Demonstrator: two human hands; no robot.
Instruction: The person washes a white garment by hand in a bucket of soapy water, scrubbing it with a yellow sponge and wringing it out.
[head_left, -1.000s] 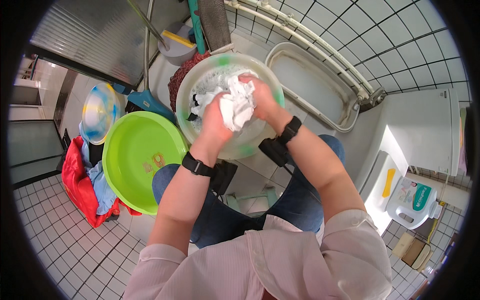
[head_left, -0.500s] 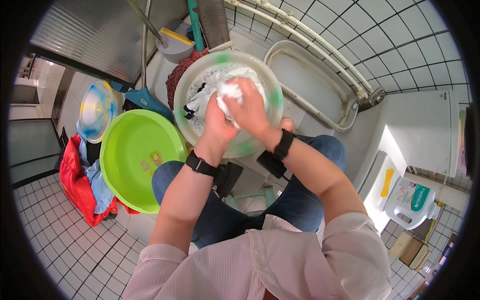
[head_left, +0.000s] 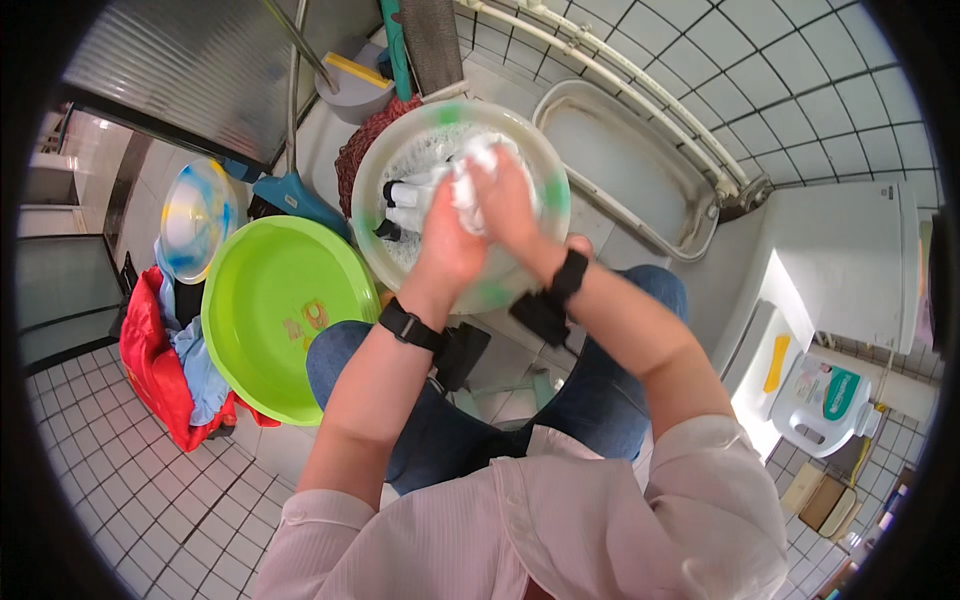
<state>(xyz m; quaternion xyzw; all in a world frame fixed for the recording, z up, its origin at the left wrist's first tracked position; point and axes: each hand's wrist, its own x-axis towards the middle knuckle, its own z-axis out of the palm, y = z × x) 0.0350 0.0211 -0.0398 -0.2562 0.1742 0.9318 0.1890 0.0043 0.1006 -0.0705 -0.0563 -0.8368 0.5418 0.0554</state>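
A pale basin with green patches (head_left: 556, 205) holds foamy water. Over it, my left hand (head_left: 450, 245) and my right hand (head_left: 510, 205) press together around a bunched white cloth (head_left: 466, 192), which has suds on it. Both hands are closed on the cloth, and part of it sticks out above the fingers. More white fabric with black ends (head_left: 405, 200) lies in the suds to the left of my hands. My hands and the held cloth hide the middle of the basin.
A bright green basin (head_left: 270, 330) stands to the left, beside red and blue clothing (head_left: 155, 365). A blue-headed broom (head_left: 300, 205) leans behind. At the back right lies a long shallow trough (head_left: 625, 160). A white jug (head_left: 820, 405) stands on the right.
My hands have shifted slightly against each other while gripping the white cloth. The black-ended fabric in the water lies a little differently and shows more.
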